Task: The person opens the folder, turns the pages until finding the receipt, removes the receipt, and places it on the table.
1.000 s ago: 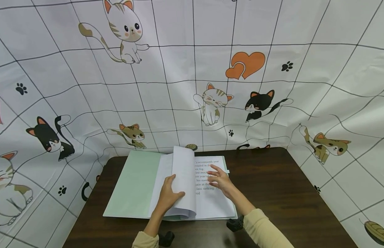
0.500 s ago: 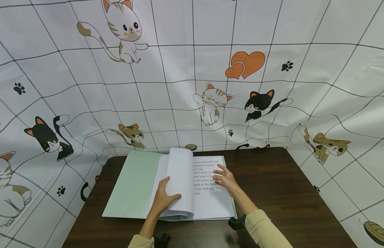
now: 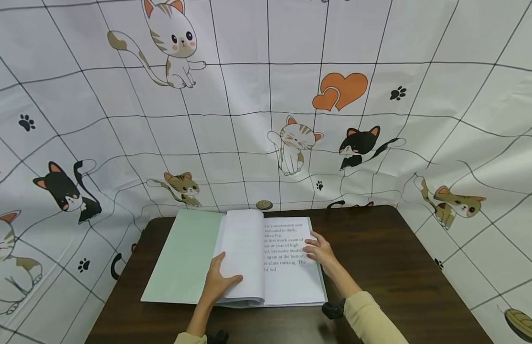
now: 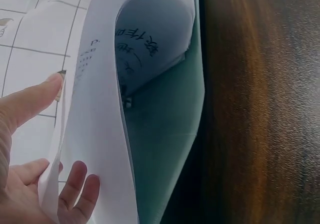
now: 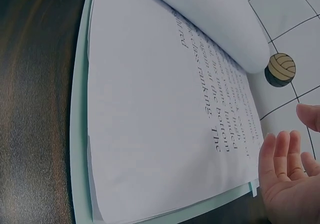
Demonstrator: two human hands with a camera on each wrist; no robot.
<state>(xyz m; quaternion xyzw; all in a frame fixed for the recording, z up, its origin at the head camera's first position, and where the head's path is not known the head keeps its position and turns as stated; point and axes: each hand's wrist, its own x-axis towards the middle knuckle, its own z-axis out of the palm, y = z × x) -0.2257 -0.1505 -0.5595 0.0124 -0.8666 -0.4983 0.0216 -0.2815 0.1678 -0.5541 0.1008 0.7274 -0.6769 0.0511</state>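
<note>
A pale green folder (image 3: 180, 258) lies spread on the table, bound with white sheets. One lifted white page (image 3: 245, 253) curves over toward the left, its underside and dark handwriting showing in the left wrist view. My left hand (image 3: 216, 282) is at that page's left part, thumb and fingers spread wide, with the paper's edge among the fingers. Over the right edge of the printed page (image 3: 287, 286) hovers my right hand (image 3: 321, 252), fingers loosely extended with nothing in them. English text fills the upper part of that page.
The dark wooden table (image 3: 373, 258) extends on both sides of the folder. Behind it hangs a white gridded sheet (image 3: 231, 95) printed with cats and hearts. Dark straps with a small device (image 3: 333, 309) sit at the wrists.
My left hand has moved left and a little toward me, and the lifted page has swung left and lower, uncovering more text. My right hand has drifted right, toward the page's edge.
</note>
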